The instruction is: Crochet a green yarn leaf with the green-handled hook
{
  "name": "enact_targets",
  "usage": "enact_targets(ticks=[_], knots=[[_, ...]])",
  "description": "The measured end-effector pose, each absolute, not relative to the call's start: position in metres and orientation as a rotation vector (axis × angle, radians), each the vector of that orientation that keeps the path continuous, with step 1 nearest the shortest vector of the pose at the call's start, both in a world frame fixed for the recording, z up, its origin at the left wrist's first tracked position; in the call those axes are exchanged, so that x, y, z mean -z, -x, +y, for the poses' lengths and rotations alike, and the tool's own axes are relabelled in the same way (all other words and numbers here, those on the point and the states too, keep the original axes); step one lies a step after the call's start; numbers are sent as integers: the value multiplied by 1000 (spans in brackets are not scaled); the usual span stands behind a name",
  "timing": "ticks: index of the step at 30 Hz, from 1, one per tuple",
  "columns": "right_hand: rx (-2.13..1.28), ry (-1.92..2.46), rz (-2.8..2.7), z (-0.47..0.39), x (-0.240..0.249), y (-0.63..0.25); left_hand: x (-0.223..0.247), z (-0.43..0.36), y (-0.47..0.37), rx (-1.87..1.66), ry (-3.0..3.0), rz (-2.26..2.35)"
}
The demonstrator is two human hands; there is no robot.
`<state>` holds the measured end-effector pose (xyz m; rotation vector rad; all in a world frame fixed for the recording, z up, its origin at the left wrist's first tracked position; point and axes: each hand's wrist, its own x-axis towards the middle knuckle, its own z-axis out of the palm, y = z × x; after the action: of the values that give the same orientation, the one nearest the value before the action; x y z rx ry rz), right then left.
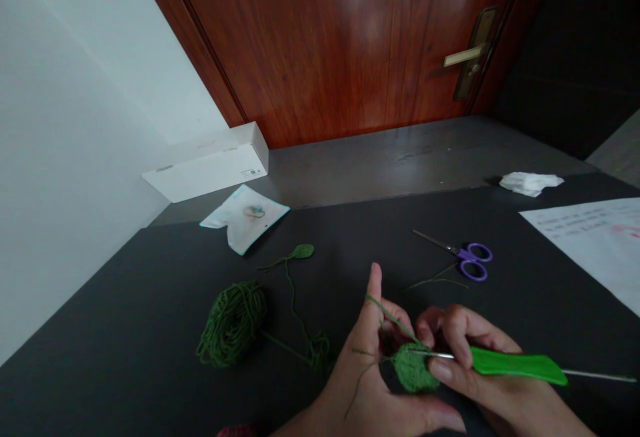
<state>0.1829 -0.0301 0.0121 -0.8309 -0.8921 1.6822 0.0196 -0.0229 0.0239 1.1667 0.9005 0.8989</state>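
Dark tabletop (355, 230), green yarn ball (233, 324), yarn leaf (303, 251), scissors (463, 254), white packet (245, 224), printed sheet (600, 237)

a green-handled hook (517, 365), nearly level, overlaps a rounded green crochet piece (414, 370).

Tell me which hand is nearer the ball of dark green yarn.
Left. The left hand is just right of the ball of dark green yarn; the right hand, holding the green-handled hook, is farther right.
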Motion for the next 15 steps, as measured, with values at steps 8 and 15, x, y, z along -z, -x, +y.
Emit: enact_targets(ticks=[8, 15], knots=[[-1930, 827, -788, -26, -31, -199, -40, -2, -7, -1036, -805, 639], [-2041, 699, -958, -7, -41, -225, -78, 18, 46, -535, -1084, 645]])
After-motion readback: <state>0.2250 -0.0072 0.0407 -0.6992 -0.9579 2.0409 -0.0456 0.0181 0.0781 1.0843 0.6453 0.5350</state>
